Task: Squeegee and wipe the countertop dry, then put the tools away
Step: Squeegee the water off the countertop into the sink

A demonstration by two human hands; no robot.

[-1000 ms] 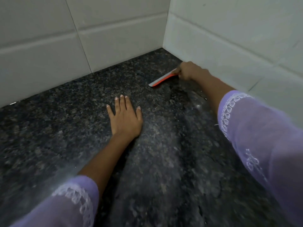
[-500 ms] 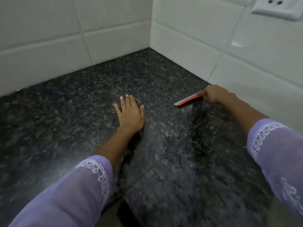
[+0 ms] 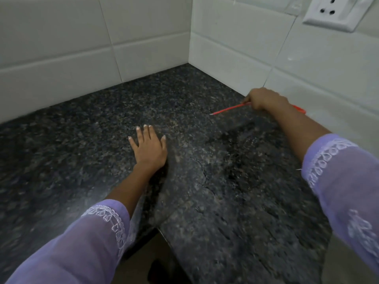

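Observation:
The dark speckled granite countertop fills an inner corner under white tiled walls. My right hand is closed around an orange-red squeegee close to the right wall, its blade edge resting on the stone and pointing left. A bit of the squeegee also shows behind my wrist. My left hand lies flat on the counter, fingers spread, holding nothing. Thin wet streaks and droplets glint on the stone between the squeegee and my right sleeve.
White tile walls close the counter at the back and on the right. A white wall socket sits high on the right wall. The counter's inner front edge drops to the floor near the bottom centre.
My right hand has dragged the squeegee along the right wall, away from the corner and toward me. My left hand has stayed flat in place.

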